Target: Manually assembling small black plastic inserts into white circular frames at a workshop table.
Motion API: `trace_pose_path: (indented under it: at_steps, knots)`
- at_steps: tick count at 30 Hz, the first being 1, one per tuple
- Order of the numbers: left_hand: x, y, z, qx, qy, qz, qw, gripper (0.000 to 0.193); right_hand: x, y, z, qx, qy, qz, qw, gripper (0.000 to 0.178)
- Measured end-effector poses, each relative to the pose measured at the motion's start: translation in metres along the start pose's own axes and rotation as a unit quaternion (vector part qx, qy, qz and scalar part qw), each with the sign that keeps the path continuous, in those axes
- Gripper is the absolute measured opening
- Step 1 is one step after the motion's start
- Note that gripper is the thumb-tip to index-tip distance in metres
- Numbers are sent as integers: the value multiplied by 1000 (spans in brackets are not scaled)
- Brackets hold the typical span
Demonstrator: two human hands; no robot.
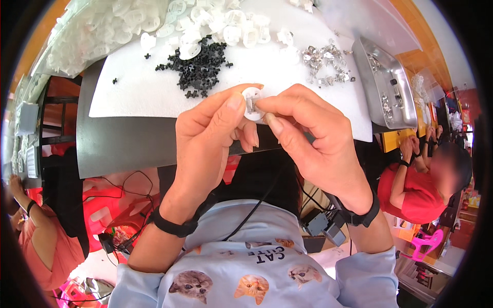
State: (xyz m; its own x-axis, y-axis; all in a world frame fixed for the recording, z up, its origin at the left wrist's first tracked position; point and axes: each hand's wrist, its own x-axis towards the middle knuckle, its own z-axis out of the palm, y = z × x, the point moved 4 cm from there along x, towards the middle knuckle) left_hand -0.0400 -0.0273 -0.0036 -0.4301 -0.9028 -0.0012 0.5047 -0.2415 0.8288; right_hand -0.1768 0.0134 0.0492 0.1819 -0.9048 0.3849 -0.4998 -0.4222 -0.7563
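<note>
Between the thumb and fingers of my left hand is a round white plastic part, held up over the near edge of the table. My right hand meets it from the right, thumb and index finger pinched at its middle. A small metallic piece shows there, partly covered by the fingertips. Beyond my hands lies a heap of small black cross-shaped plastic pieces. Small silvery metal clips are scattered to the right of that heap.
More white plastic parts are piled at the back, beside a clear bag full of them. A metal tray holding a few clips stands at the right. People in red sit at either side, one sleeve at the right.
</note>
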Motion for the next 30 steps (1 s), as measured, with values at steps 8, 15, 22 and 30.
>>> trace_pose_path:
  at_steps: [8,15,22,30]
  knots:
    - [0,-3,-2,-5,-19,33,999,32,4,2,10,84,57,95,990,9]
    - [-3,-4,-2,76,10,80,994,29,2,8,20,165,93,121,974,6]
    - [-5,-3,1,127,40,112,985,29,-1,7,21,129,80,104,983,4]
    - [-8,0,3,174,32,146,973,29,-2,9,22,147,66,141,977,3]
